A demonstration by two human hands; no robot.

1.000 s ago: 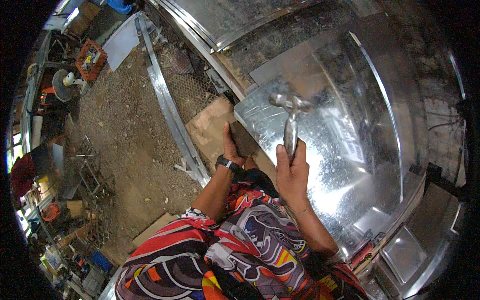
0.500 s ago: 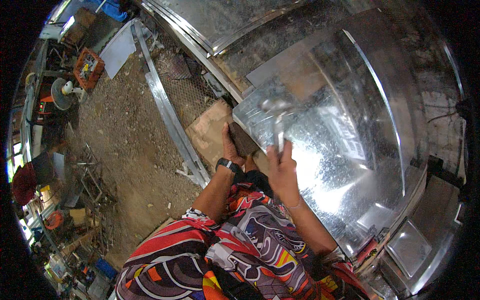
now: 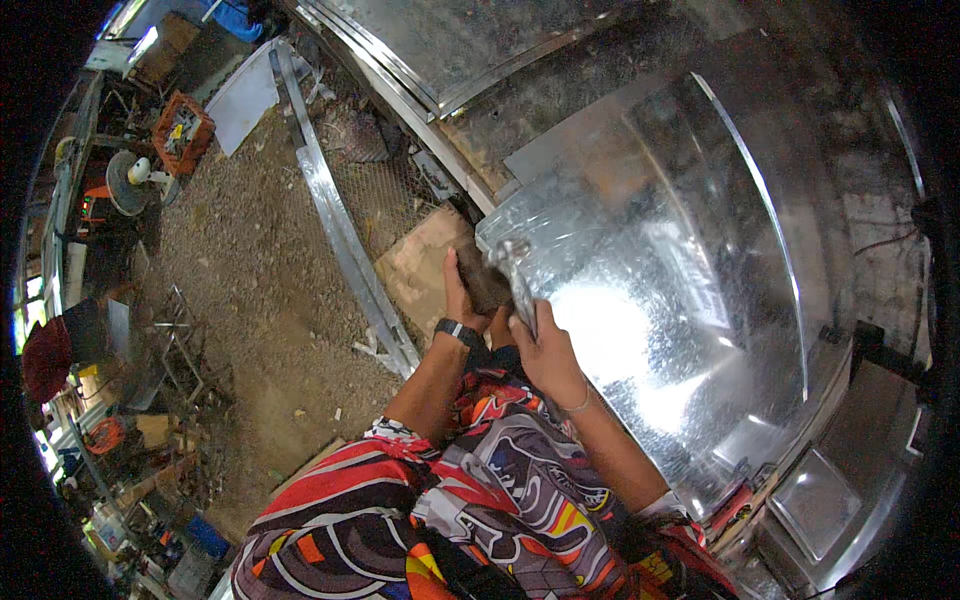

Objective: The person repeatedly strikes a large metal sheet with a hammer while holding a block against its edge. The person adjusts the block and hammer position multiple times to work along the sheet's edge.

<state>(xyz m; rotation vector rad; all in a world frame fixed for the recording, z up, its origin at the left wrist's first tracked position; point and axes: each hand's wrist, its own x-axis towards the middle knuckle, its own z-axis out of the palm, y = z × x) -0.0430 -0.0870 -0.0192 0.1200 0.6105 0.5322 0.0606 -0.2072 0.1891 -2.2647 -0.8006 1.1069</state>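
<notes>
My right hand (image 3: 548,358) is closed round the handle of a metal hammer (image 3: 521,285). The hammer's head is over the left edge of a large shiny metal sheet (image 3: 600,240), close to a dark block (image 3: 484,282). Against that block, below the sheet's edge, my left hand (image 3: 462,300) is closed, its thumb pointing up along the side; its other fingers are mostly hidden. Whether the hammer touches the sheet, I cannot tell.
A brown board (image 3: 415,262) lies on the gravelly ground beside my left hand. Long metal strips (image 3: 335,210) stretch across the ground to the left. An orange crate (image 3: 183,133) and a fan (image 3: 127,183) stand farther left. A red-handled tool (image 3: 735,503) lies at the sheet's near edge.
My right hand has brought the hammer down and to the left, toward the sheet's edge and the block. My left hand stays at the block.
</notes>
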